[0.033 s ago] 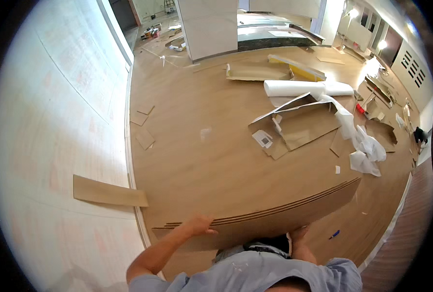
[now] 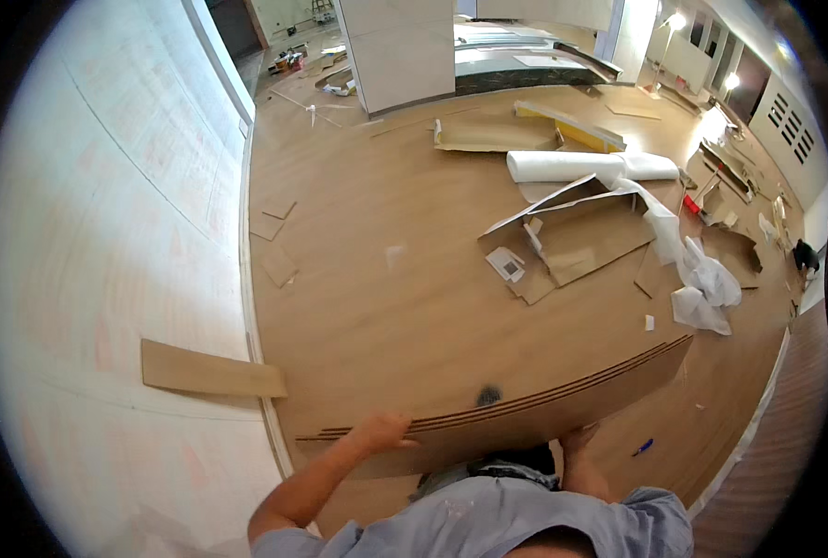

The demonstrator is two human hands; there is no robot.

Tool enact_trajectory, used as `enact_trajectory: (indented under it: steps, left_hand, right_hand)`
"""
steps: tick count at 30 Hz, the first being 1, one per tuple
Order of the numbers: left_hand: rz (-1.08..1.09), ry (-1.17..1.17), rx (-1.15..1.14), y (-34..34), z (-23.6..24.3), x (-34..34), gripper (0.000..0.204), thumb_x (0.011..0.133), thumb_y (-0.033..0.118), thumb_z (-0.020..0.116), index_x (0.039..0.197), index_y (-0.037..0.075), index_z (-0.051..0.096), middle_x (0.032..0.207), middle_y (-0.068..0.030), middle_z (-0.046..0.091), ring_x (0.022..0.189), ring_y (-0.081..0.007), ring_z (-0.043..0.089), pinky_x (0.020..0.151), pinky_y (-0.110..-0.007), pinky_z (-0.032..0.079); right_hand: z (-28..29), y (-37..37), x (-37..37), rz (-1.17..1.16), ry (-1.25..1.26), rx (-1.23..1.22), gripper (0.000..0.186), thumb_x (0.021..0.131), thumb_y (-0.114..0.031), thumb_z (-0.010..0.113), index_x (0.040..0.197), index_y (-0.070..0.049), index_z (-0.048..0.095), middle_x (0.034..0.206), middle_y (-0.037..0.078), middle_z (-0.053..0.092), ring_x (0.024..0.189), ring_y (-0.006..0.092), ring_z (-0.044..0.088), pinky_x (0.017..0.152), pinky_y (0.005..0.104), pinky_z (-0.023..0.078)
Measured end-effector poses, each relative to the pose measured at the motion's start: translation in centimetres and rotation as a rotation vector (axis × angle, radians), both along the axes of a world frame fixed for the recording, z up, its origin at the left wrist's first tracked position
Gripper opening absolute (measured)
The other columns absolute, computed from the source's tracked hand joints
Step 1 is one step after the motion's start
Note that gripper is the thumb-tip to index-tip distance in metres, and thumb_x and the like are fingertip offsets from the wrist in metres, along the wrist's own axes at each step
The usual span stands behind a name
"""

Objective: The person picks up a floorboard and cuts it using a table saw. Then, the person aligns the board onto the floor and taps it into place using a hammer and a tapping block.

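In front of my body I hold a stack of several long, thin brown boards, tilted so that their layered far edges show. My left hand is closed over the upper edge, left of the middle, with its fingertips on the near face. Further right, my right hand grips the stack from its near side, and most of its fingers are hidden by the boards. Just beyond the far edge a dark rounded thing, seemingly a shoe tip, pokes out.
A brown strip leans on the left wall. Ahead lie an opened cardboard box, a white roll and crumpled white sheeting. A blue-handled tool lies right of the boards. Small brown pieces lie by the wall.
The dark shoe-like tip has come into view past the boards' far edge. Both hands keep their grip, and the boards have barely shifted.
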State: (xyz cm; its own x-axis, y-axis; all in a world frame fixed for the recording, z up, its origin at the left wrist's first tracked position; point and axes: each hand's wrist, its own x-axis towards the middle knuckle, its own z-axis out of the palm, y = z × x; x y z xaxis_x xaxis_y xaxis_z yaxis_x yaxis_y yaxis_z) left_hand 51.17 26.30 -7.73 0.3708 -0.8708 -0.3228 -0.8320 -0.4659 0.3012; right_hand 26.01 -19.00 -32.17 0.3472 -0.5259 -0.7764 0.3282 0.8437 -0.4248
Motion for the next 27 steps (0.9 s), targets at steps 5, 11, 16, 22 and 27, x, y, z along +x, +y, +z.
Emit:
enact_trajectory:
  steps: [5, 11, 16, 22, 27]
  left_hand:
    - [0.121, -0.09, 0.019, 2.9, 0.0, 8.4, 0.057, 0.079, 0.055, 0.069, 0.097, 0.002, 0.059, 0.083, -0.0191, 0.066, 0.074, -0.0366, 0.066, 0.067, -0.047, 0.053]
    - [0.33, -0.213, 0.136, 4.9, 5.6, 22.1, 0.055, 0.076, 0.049, 0.075, 0.1, 0.003, 0.06, 0.087, -0.0179, 0.067, 0.081, -0.0352, 0.067, 0.071, -0.045, 0.054]
    - [0.625, -0.036, 0.198, 6.3, 10.8, 29.2, 0.061, 0.078, 0.053, 0.073, 0.108, 0.001, 0.061, 0.103, -0.0231, 0.066, 0.095, -0.0378, 0.065, 0.081, -0.048, 0.052]
    - [1.164, 0.138, -0.005, 4.0, 7.8, 43.8, 0.077, 0.081, 0.066, 0.062, 0.117, -0.002, 0.061, 0.11, -0.0264, 0.065, 0.106, -0.0421, 0.062, 0.09, -0.047, 0.048]
    - [1.615, 0.375, -0.03, 7.1, -3.5, 66.0, 0.079, 0.091, 0.066, 0.05, 0.132, -0.002, 0.055, 0.116, -0.026, 0.065, 0.112, -0.0393, 0.061, 0.094, -0.047, 0.046]
  right_hand:
    - [-0.8, 0.2, 16.4, 0.087, 0.039, 0.002, 0.082, 0.091, -0.067, 0.038, 0.151, -0.012, 0.029, 0.157, 0.009, 0.03, 0.14, 0.0324, 0.031, 0.112, 0.0452, 0.028]
    - [0.4, 3.7, 41.4, 0.215, 0.079, 0.03, 0.086, 0.091, -0.07, 0.036, 0.151, -0.009, 0.028, 0.157, 0.012, 0.029, 0.14, 0.0329, 0.03, 0.114, 0.046, 0.025]
    - [5.5, 9.0, 60.2, 0.436, 0.166, 0.039, 0.09, 0.09, -0.073, 0.035, 0.151, -0.007, 0.027, 0.157, 0.014, 0.028, 0.141, 0.0333, 0.029, 0.115, 0.0467, 0.022]
    - [12.8, 17.8, 79.2, 0.818, 0.269, 0.005, 0.095, 0.09, -0.076, 0.033, 0.151, -0.004, 0.026, 0.156, 0.016, 0.027, 0.141, 0.0338, 0.028, 0.117, 0.0475, 0.019]
    - [14.5, 25.9, 93.6, 1.119, 0.399, -0.245, 0.096, 0.092, -0.073, 0.038, 0.144, 0.007, 0.034, 0.15, 0.022, 0.036, 0.137, 0.0329, 0.036, 0.114, 0.0454, 0.027]
